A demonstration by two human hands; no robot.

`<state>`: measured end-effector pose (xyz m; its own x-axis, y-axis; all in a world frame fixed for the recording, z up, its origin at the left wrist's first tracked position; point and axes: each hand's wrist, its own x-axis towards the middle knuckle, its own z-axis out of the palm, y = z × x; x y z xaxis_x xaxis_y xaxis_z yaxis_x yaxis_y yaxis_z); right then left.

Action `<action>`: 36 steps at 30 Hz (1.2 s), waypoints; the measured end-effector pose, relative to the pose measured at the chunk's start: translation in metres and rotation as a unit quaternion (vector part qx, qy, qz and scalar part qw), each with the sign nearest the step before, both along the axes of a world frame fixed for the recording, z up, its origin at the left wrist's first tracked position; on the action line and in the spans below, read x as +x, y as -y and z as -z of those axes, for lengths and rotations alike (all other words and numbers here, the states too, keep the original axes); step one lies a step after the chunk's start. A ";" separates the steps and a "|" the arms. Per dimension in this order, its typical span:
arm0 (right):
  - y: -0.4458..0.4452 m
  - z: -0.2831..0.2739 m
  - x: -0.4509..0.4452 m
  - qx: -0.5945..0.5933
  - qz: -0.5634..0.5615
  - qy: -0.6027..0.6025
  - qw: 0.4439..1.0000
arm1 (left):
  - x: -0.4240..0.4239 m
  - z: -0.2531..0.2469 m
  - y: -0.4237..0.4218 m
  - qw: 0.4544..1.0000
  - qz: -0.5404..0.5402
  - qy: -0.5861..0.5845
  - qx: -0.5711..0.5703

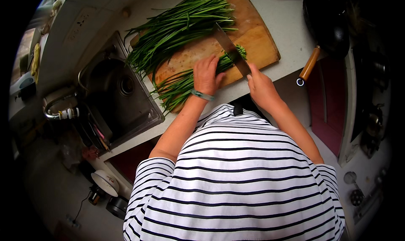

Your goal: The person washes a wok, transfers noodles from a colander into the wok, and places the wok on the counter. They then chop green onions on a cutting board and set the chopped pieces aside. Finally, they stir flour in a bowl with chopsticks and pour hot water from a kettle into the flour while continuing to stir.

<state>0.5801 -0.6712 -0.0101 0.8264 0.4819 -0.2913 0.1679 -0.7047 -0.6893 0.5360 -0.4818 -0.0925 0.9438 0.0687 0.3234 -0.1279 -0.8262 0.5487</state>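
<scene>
My right hand (262,86) grips a cleaver (232,49) whose broad blade stands across a small bundle of garlic chives (177,86). Just left of the blade, my left hand (207,74) presses that bundle down on the wooden cutting board (262,43), its thumb spread to the side. Short cut pieces (241,51) lie at the bundle's end, on the blade's far right side. A larger heap of uncut chives (186,22) covers the upper left of the board, and its leaf tips hang over the left edge.
A metal sink (109,83) with a curved faucet (52,113) adjoins the board on the left. At the right, a black wok (329,22) extends its wooden handle (310,64) past the counter's front edge. A patterned bowl (106,182) sits at lower left.
</scene>
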 end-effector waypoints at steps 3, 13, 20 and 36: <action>0.006 -0.005 -0.008 0.009 0.000 0.000 1.000 | -0.006 0.010 -0.001 0.999 0.014 -0.025 -0.016; 0.009 -0.007 -0.019 -0.021 -0.009 -0.020 1.000 | -0.008 0.024 0.000 0.999 0.008 0.017 -0.038; 0.002 0.004 -0.020 -0.086 -0.041 -0.011 0.995 | -0.008 0.025 0.001 0.999 0.004 0.024 -0.036; -0.011 0.038 -0.004 -0.018 0.017 -0.001 1.000 | -0.009 0.029 0.000 0.998 -0.006 0.027 -0.054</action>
